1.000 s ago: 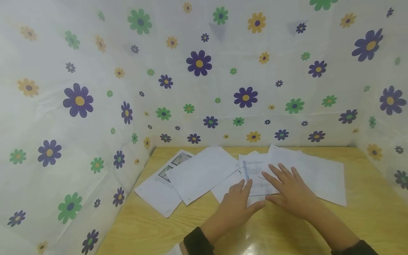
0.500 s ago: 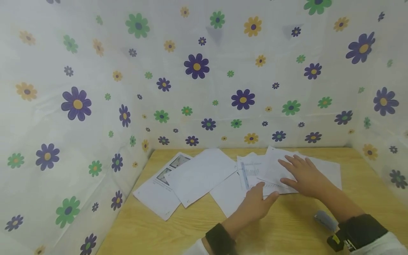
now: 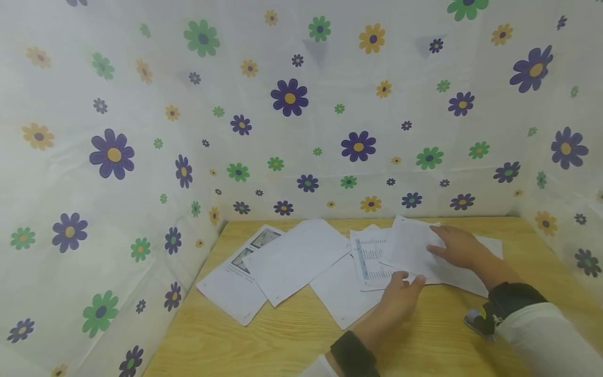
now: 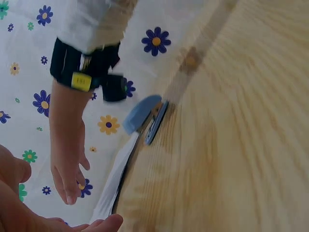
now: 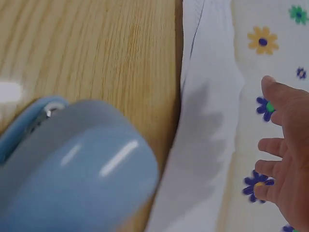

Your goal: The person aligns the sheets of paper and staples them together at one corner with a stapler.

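Observation:
My right hand (image 3: 461, 248) is over the white sheets (image 3: 414, 246) at the right of the table. In the right wrist view its fingers are spread and relaxed above the paper, with a shadow beneath them. A blue stapler (image 5: 87, 169) lies on the table below the right wrist; in the head view the wrist strap partly hides this stapler (image 3: 478, 323). My left hand (image 3: 400, 298) is near the front edge of a printed sheet (image 3: 372, 262), thumb and fingers apart, with nothing seen between them. Only part of the left hand (image 4: 19, 208) shows in the left wrist view.
Further left lie a blank sheet (image 3: 297, 262), a sheet with two pictures (image 3: 231, 285) and another sheet (image 3: 336, 293), all overlapping on the wooden table (image 3: 264, 345). A flowered cloth (image 3: 330, 131) stands behind and at both sides.
Both hands have moved right across the papers, the right hand also a little farther back. The stapler by the right wrist has come into view. The left-hand sheets look unmoved.

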A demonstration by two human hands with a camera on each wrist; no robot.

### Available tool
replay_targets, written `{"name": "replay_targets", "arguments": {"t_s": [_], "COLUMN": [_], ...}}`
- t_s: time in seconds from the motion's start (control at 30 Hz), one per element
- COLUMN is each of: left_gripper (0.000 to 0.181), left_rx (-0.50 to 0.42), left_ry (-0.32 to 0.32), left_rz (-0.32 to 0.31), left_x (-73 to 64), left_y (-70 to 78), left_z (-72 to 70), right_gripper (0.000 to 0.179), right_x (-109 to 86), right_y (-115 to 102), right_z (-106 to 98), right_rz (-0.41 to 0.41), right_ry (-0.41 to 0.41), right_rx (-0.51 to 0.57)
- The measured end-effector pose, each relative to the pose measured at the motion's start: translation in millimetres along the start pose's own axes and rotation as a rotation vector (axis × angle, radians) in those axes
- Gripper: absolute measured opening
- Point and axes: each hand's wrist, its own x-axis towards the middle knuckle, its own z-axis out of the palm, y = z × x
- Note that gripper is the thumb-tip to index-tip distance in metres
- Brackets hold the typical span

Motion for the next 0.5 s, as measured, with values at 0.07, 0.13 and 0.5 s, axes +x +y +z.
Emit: {"name": "replay_targets", "arguments": {"t_s": [0.07,0.13,0.5], "left_gripper": [0.059,0.057,0.058], "left_rx": [-0.093,-0.179,-0.403], "left_ry": [0.013,0.017,0.0], "left_rz": [-0.033,-0.057,-0.162], "left_x": [0.0,0.1,1.2], "left_y": [1.2,2.8,3.7], "left_z": [9.0,14.5,22.7], "right_gripper": [0.072,0.074,0.083], "right_x": [2.3,5.2,12.3], "right_y": [8,15,38], "right_z": [5,10,20], "right_rz": [0.05,0.096,0.235], "right_ry": [-0.015,-0.028,-0.166], "right_rx": [0.03,0.048,0.061]}}
